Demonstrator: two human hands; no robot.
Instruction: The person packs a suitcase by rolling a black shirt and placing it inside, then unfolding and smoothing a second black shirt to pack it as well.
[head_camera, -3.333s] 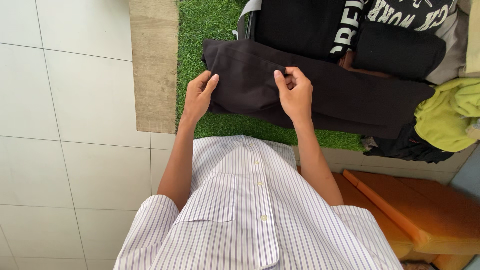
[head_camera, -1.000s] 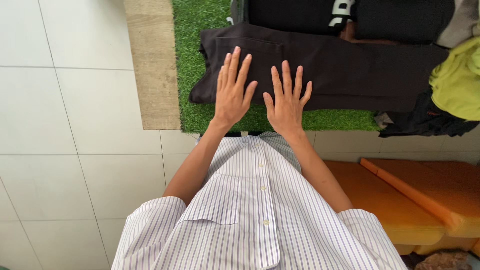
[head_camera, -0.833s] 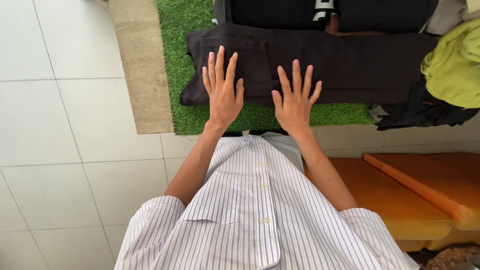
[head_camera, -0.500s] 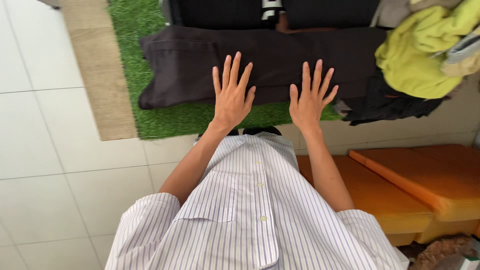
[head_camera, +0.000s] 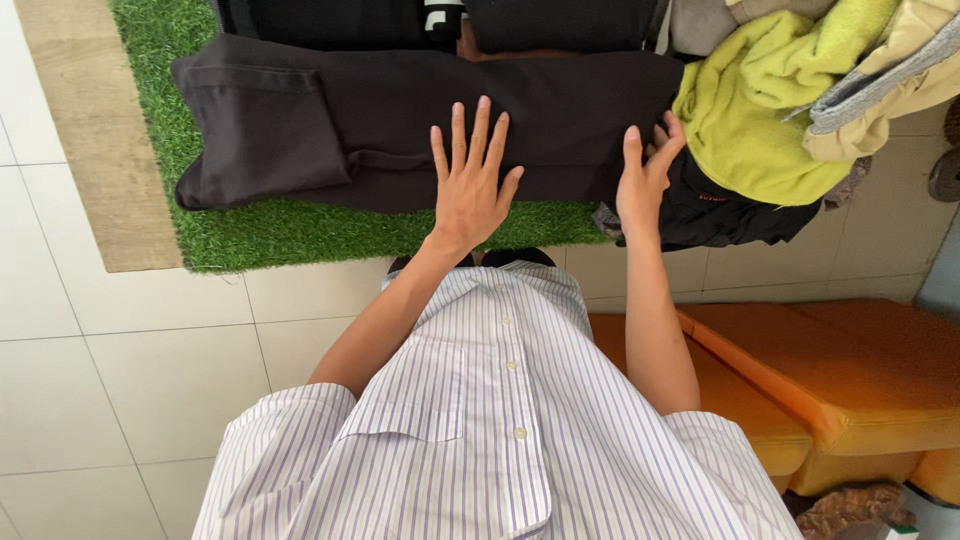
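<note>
A dark folded garment (head_camera: 400, 120) is laid lengthwise across a strip of green artificial turf (head_camera: 290, 225), its wider end at the left. The left hand (head_camera: 472, 185) is pressed flat on the near middle of the cloth, fingers spread and nothing held in its grip. The right hand (head_camera: 645, 175) is set at the garment's right end, fingers partly curled at the cloth's edge just beside a yellow-green garment (head_camera: 750, 110); whether anything is pinched there cannot be told.

For a clean fold, the cloth is best kept pinned by the flat palm while the right end is taken by its own edge alone, so that neither the yellow-green garment nor the black clothing (head_camera: 730, 205) beneath it is caught up. The end should be carried straight leftward, with the long edges kept matched.

The near edge of the turf lies close to the hands, with white floor tiles (head_camera: 120, 360) beyond it. At the left a wooden border (head_camera: 90, 150) runs along the turf. Open room is found to the left; the right side is crowded by piled clothes, and more dark clothing (head_camera: 340, 15) lies along the far side. Orange cushions (head_camera: 850, 390) are seen at the near right.
</note>
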